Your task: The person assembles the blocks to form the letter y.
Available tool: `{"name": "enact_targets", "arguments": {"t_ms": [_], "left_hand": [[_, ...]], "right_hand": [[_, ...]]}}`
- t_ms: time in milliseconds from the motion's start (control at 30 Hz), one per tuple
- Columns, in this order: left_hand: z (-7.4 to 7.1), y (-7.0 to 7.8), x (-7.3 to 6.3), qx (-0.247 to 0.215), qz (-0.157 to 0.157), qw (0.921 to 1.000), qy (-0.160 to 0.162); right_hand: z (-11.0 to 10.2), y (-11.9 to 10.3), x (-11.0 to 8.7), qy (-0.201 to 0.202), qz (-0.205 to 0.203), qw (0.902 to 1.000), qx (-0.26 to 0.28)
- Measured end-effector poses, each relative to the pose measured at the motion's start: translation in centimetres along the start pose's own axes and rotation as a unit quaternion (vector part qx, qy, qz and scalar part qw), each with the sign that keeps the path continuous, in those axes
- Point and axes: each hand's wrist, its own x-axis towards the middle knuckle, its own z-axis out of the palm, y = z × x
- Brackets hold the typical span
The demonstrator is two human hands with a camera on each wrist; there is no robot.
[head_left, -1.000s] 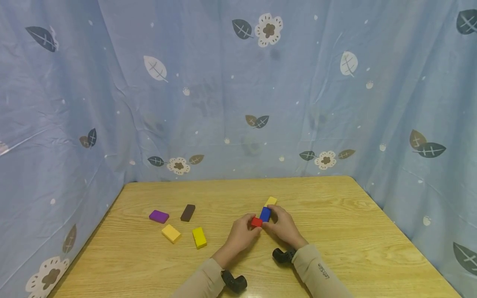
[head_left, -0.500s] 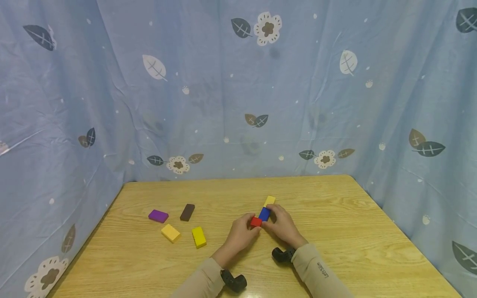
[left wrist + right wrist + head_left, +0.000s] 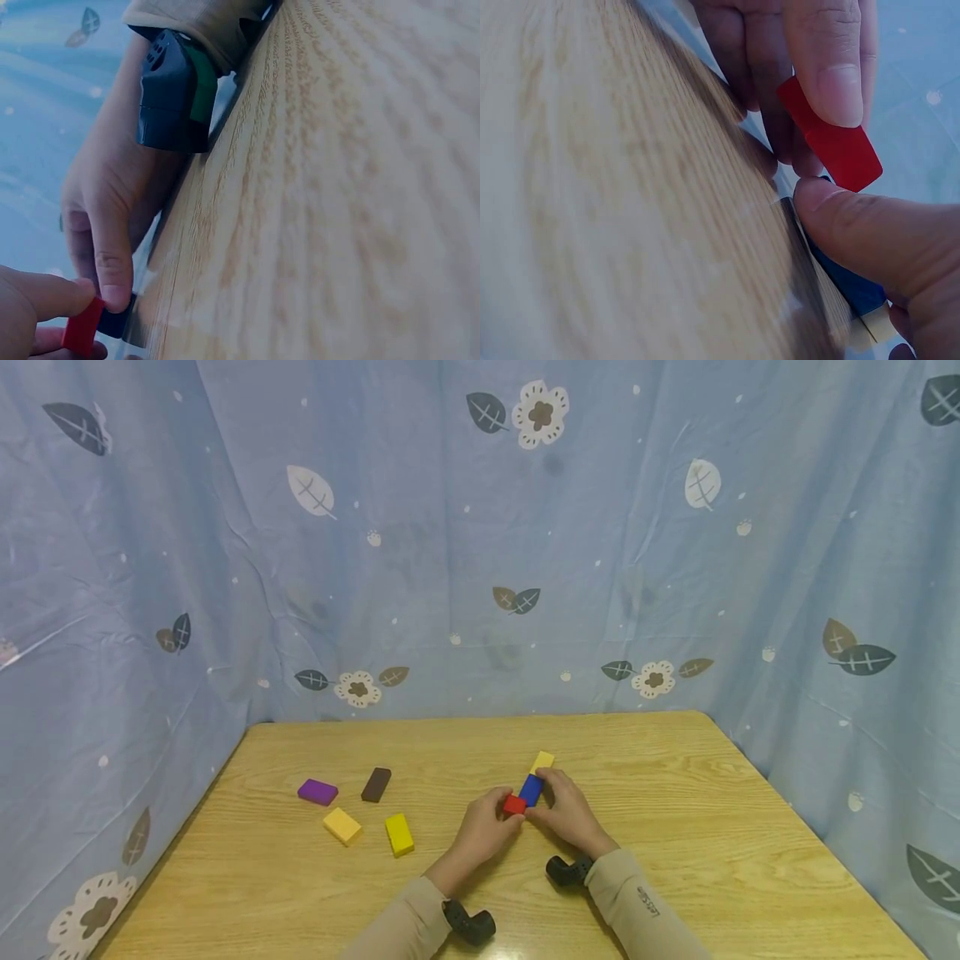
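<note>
In the head view my left hand (image 3: 480,833) pinches a small red block (image 3: 514,805) between thumb and fingers. My right hand (image 3: 572,814) grips a blue block (image 3: 531,791) by its sides, just beyond the red one. A pale yellow block (image 3: 543,762) lies end to end with the blue one, on its far side. The right wrist view shows the red block (image 3: 841,154) tilted under the left thumb, close to the end of the blue block (image 3: 855,281). Seen from the left wrist, the red block (image 3: 82,328) overlaps the dark-looking blue one.
On the left of the wooden table (image 3: 660,760) lie a purple block (image 3: 318,792), a dark brown block (image 3: 377,785), an orange-yellow block (image 3: 342,827) and a bright yellow block (image 3: 400,835). A blue patterned curtain (image 3: 420,543) encloses the back and sides.
Both hands keep their grips, with the red and blue blocks in nearly the same places. Only the head view has shifted slightly.
</note>
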Motion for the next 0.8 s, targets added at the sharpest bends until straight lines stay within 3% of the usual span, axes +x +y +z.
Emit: {"name": "enact_targets", "arguments": {"t_ms": [467, 800], "left_hand": [[0.09, 0.10, 0.07, 0.016, 0.021, 0.9996, -0.014], [0.43, 0.15, 0.09, 0.036, 0.032, 0.9988, -0.006]], "right_hand": [[-0.25, -0.08, 0.22, -0.029, 0.000, 0.9995, -0.009], [-0.78, 0.02, -0.07, -0.042, -0.035, 0.9984, 0.016]]}}
